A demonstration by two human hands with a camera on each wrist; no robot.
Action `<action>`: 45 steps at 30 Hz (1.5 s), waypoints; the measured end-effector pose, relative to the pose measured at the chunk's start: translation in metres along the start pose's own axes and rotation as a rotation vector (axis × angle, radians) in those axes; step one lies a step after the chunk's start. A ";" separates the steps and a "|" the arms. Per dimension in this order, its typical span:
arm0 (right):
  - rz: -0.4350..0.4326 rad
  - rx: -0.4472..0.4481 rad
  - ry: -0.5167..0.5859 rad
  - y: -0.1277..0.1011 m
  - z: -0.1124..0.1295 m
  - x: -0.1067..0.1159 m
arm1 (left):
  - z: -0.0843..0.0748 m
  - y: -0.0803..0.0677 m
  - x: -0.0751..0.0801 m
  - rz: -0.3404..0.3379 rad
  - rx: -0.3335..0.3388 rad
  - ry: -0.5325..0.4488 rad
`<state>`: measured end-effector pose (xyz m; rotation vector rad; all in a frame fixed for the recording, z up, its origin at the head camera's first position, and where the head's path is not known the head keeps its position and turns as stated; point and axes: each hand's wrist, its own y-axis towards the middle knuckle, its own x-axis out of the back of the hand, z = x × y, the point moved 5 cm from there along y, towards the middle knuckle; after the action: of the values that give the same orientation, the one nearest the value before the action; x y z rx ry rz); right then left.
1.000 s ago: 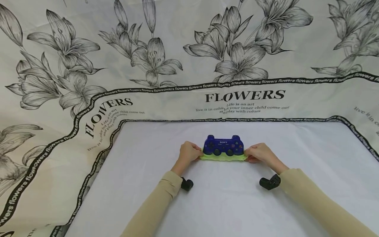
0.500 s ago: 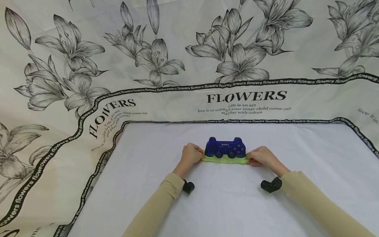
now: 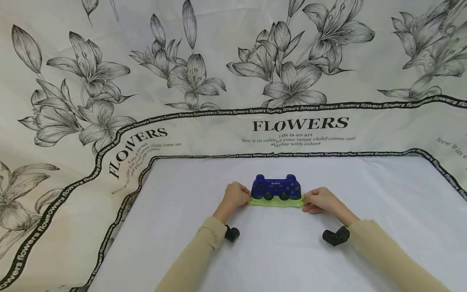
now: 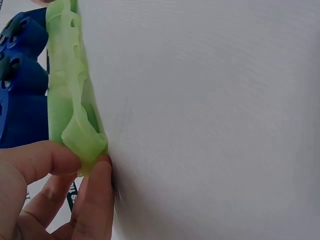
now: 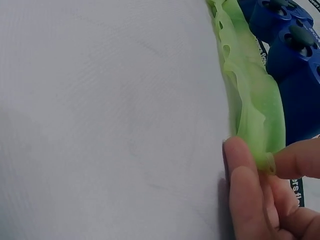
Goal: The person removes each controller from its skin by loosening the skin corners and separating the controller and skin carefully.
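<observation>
Pinching the green silicone cover (image 3: 276, 201) as before, both hands (image 3: 236, 195) (image 3: 321, 200) keep the blue controller (image 3: 276, 188) unmoved.

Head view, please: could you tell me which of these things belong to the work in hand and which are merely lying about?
In hand:
- green silicone cover, pinched at its ends by left hand and right hand
- blue Sony game controller

Lying about:
- white sheet
- flower-printed cloth

Long tan sleeves (image 3: 197, 259) cover both arms, with black wrist cameras (image 3: 231, 234).
</observation>
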<state>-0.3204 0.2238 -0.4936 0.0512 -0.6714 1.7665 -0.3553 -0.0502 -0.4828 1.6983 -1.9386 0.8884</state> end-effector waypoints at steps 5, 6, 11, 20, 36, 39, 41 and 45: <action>0.046 0.009 0.026 -0.001 0.002 -0.004 | 0.005 -0.006 0.005 -0.038 0.018 -0.027; 0.045 0.013 0.024 -0.001 0.003 -0.003 | 0.004 -0.007 0.006 -0.046 0.012 -0.023; 0.042 0.019 0.010 -0.003 0.004 0.001 | -0.005 -0.013 0.008 -0.098 -0.051 0.028; -0.047 0.036 -0.042 0.000 0.010 0.007 | -0.014 -0.014 0.014 -0.245 -0.139 0.003; -0.215 0.193 -0.188 -0.016 0.019 0.001 | -0.010 -0.030 0.006 -0.210 -0.158 -0.113; -0.239 0.227 -0.226 -0.018 0.021 0.000 | -0.011 -0.031 0.007 -0.191 -0.161 -0.108; -0.246 0.234 -0.238 -0.019 0.022 -0.001 | -0.012 -0.031 0.006 -0.169 -0.163 -0.093; -0.249 0.225 -0.240 -0.021 0.023 -0.002 | -0.013 -0.032 0.001 -0.118 -0.176 -0.080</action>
<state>-0.3077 0.2145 -0.4670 0.4874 -0.6057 1.6002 -0.3252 -0.0435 -0.4673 1.7471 -1.8836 0.5973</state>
